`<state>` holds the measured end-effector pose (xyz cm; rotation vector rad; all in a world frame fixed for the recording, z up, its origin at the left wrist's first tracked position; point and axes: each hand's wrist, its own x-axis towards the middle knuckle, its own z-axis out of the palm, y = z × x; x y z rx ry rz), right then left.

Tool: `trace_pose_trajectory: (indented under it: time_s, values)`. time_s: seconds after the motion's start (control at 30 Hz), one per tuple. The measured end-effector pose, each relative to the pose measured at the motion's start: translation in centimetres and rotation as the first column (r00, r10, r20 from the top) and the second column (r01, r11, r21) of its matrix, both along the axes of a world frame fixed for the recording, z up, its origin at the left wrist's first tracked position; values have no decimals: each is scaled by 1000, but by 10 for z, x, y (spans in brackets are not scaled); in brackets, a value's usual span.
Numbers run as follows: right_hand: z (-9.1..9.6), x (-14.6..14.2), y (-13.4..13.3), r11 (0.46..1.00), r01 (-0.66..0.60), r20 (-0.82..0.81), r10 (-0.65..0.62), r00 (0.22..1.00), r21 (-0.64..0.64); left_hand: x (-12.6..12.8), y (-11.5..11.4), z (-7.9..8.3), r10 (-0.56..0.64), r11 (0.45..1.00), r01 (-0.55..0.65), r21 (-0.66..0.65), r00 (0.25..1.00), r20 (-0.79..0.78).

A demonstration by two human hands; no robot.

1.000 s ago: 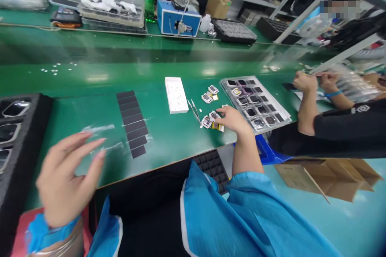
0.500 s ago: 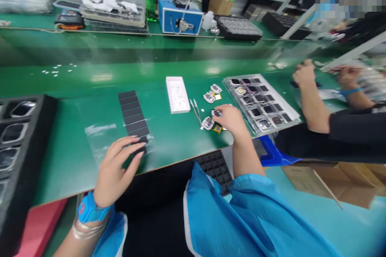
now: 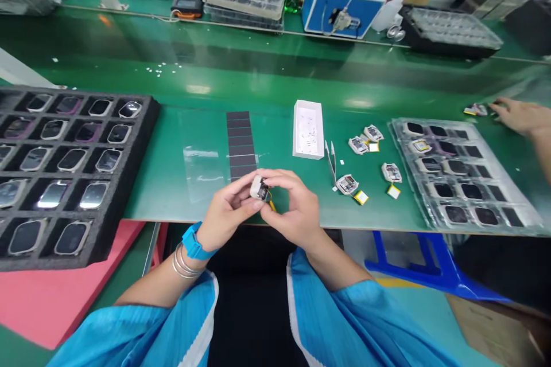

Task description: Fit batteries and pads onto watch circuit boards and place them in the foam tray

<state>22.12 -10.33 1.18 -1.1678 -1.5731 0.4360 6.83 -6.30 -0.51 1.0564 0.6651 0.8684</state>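
Note:
Between both hands, over the table's front edge, is an opened smartwatch case (image 3: 259, 188) with its inner parts showing and something yellow hanging below. My left hand (image 3: 232, 203) grips its left side, and my right hand (image 3: 295, 206) pinches it from the right. Just behind the hands lies a strip of black rectangular pieces (image 3: 240, 140), partly over clear film (image 3: 202, 169). To the right are a white box (image 3: 308, 129) with tiny parts, tweezers (image 3: 331, 163), and several more opened watch cases (image 3: 346, 184) with yellow-edged batteries (image 3: 360, 197).
A black foam tray (image 3: 142, 143) of watches stands at left. On the right, clear plastic trays (image 3: 424, 200) hold watch faces and dark pieces. A co-worker's hand (image 3: 519, 114) is at far right. A blue box (image 3: 340, 6) sits on the back shelf.
My right hand has brought a watch case from the right-hand group to the middle. My left hand has left the black strip and now grips the case too. The view has swung left.

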Motion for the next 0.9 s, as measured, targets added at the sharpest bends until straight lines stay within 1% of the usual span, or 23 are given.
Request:
trace_pose_trajectory:
  time_s: [0.1,0.13,0.17,0.23,0.3,0.37,0.5,0.6,0.73,0.83,0.9]
  values:
    - [1,-1,6,980,-165,-27,163,986,-109,-13,4,0,78,994,-76,-77,997,28]
    - [2,0,7,973,-190,-40,186,982,-128,-16,5,1,90,990,-85,-112,995,41]
    - [3,1,8,976,-180,-38,176,984,-122,-19,7,2,101,985,-92,-143,993,55]
    - [4,0,8,995,-79,25,80,996,-53,-20,9,4,117,981,-103,-164,990,78]
    - [3,-4,9,1000,13,126,-16,992,20,-20,12,4,148,983,-136,-124,985,88]
    - [0,-9,10,998,36,193,-44,980,44,-19,14,3,181,983,-177,-56,980,83]
    - [-5,-16,10,995,63,238,-79,968,71,-19,16,-3,199,976,-201,81,979,34]
    - [-7,-18,9,988,88,254,-118,960,127,-21,15,-4,209,966,-207,152,978,6]
    - [-11,-19,9,978,102,262,-148,954,180,-20,14,-4,226,953,-229,198,973,37]
    - [-17,-20,11,978,104,253,-148,956,181,-17,14,-7,242,943,-248,222,969,51]
    - [-20,-22,12,981,94,250,-134,959,168,-16,15,-10,243,945,-247,215,969,46]
